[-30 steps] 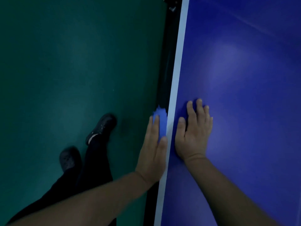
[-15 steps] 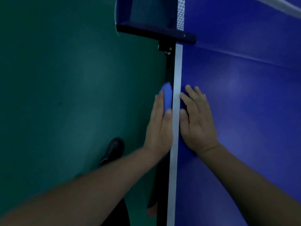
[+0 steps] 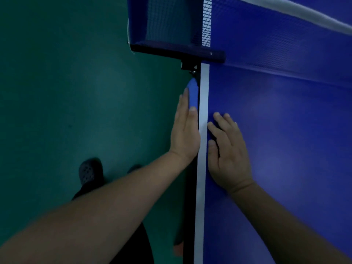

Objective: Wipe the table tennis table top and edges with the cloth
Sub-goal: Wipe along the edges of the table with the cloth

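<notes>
Left hand (image 3: 185,134) fingers flat, pressing blue cloth (image 3: 192,93) on counter (image 3: 276,130) edge; net clamp (image 3: 187,66) at 12 o'clock; right hand (image 3: 228,151) open; top unfinished.

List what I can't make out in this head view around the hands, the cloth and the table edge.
- Blue cloth: mostly covered by the left hand; only its front end shows.
- Dark side edge of the blue table tennis table: too dark to judge dirt.
- Right hand: palm down, anything underneath hidden.
- Black net clamp: small, dim.
</notes>
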### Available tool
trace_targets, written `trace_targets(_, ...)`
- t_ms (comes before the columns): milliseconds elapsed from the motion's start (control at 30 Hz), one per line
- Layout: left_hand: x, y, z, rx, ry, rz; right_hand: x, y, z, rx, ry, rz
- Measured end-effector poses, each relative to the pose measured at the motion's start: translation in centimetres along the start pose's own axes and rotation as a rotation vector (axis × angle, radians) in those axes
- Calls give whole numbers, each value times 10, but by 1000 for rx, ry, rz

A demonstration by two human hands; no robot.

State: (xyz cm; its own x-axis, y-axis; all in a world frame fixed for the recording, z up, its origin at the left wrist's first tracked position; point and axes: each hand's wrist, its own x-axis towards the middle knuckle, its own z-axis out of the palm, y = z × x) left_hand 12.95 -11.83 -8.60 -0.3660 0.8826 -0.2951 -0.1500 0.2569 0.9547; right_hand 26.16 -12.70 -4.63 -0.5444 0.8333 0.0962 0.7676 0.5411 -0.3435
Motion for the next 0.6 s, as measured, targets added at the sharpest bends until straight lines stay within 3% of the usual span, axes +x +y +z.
trace_targets(167,-139,-32,-8,-113,-56,-113,-1,1,0,8,16,6)
trace_targets(233,-156,-30,-9,-107,-43,-170,-1,1,0,15,14,7)
trace_targets(367,-65,-7,-5,-33,-33,-52,-1,3,-2,5,13,2)
trace_targets(467,19,13,-1,-20,-6,-79,-1,1,-1,0,15,0)
trace_targets(600,7,11,-2,-27,-2,-51,-1,2,-1,1,15,-2)
